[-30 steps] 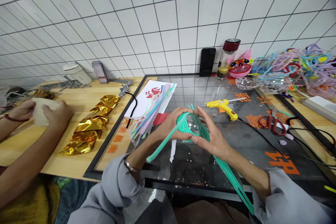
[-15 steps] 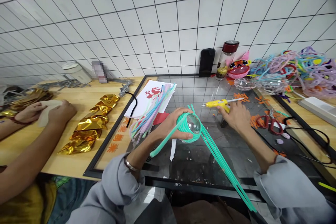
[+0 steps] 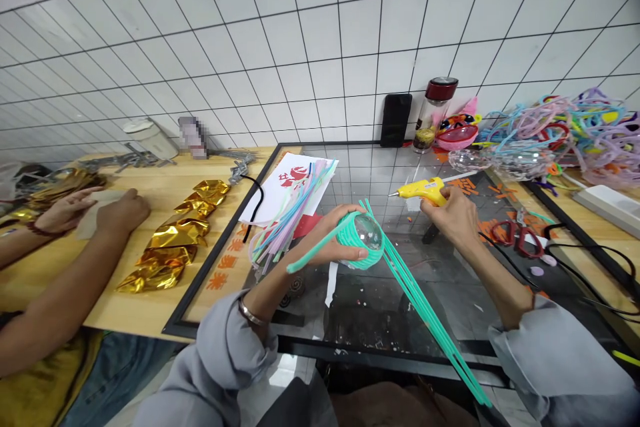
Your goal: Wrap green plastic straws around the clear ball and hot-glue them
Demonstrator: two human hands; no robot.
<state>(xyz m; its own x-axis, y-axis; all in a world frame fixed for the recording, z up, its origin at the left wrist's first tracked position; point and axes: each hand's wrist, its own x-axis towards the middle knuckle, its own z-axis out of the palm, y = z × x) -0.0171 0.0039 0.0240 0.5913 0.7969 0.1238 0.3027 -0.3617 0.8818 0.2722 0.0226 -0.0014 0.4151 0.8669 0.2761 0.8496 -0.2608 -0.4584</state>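
My left hand point(image 3: 333, 233) is closed around a clear plastic ball point(image 3: 367, 232) wound in green pipe cleaner strands point(image 3: 350, 240). One loose green end sticks out over my wrist. Several long green pipe cleaners point(image 3: 425, 307) stretch from beside the ball down toward the table's front edge. On the right, my right hand point(image 3: 453, 213) grips the handle of a yellow hot glue gun point(image 3: 423, 191), its nozzle pointing left and a pale glue stick at its back. A bundle of pastel pipe cleaners point(image 3: 295, 213) rests on white paper point(image 3: 270, 193) beyond my left hand.
Red scissors point(image 3: 520, 233) and a black cable point(image 3: 595, 273) lie at right. A phone point(image 3: 396, 120), a glass bottle point(image 3: 433, 117) and tangled pipe cleaners point(image 3: 550, 127) are at the back. Left, a co-worker's hands point(image 3: 120, 213) hold pale material near gold foil point(image 3: 180, 233).
My right hand has closed round the glue gun's handle and raised it slightly. The loose green end over my left wrist has shifted upward. My left hand stays on the ball.
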